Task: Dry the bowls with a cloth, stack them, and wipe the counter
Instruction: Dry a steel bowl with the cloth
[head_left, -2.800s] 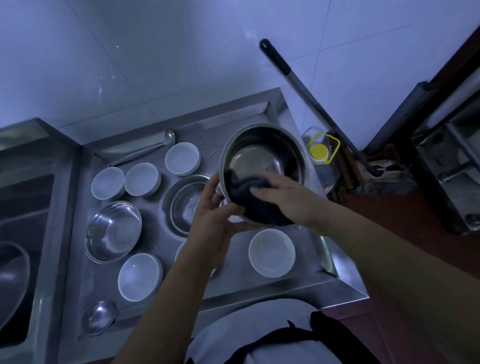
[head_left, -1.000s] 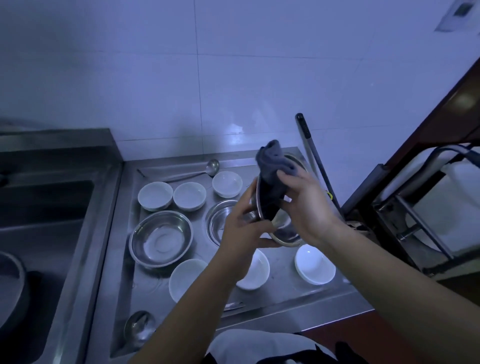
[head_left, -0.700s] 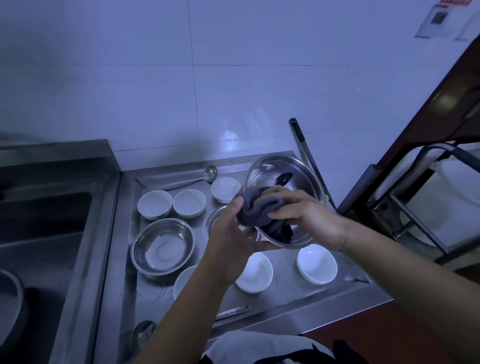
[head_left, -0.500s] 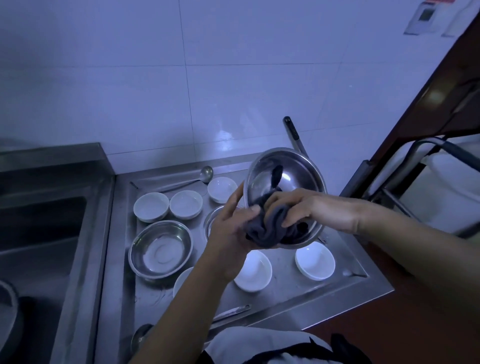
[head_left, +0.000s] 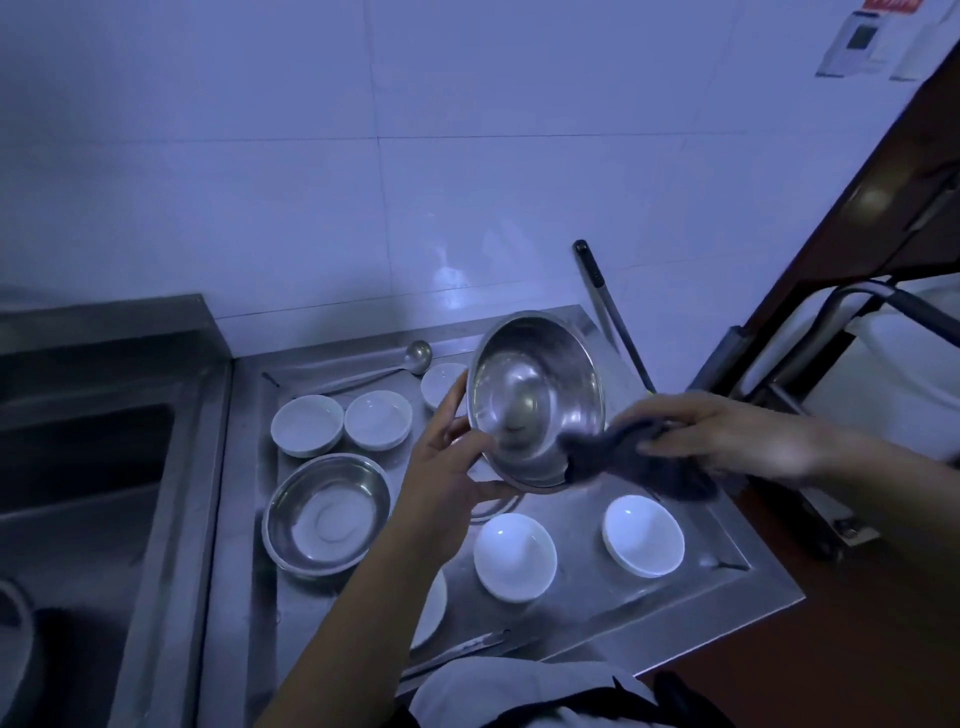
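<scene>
My left hand (head_left: 447, 457) holds a large steel bowl (head_left: 535, 400) by its lower rim, tilted so its inside faces me, above the steel counter (head_left: 587, 587). My right hand (head_left: 727, 436) grips a dark cloth (head_left: 634, 462), which trails from the bowl's lower right edge out to the right. A second steel bowl (head_left: 327, 512) sits on the counter to the left. Several small white bowls stand around it, among them one (head_left: 514, 556) in front and one (head_left: 643, 535) at the right. Another steel bowl lies mostly hidden under my left hand.
A steel ladle (head_left: 384, 369) lies along the counter's back. A sink basin (head_left: 78, 467) is on the left. A long dark-handled pole (head_left: 608, 312) leans against the tiled wall at the right. A flat utensil (head_left: 457, 649) lies near the front edge.
My right hand has pulled the cloth out of the steel bowl and off to the right. The bowl's inside now shows bare. My left hand keeps its hold on the bowl.
</scene>
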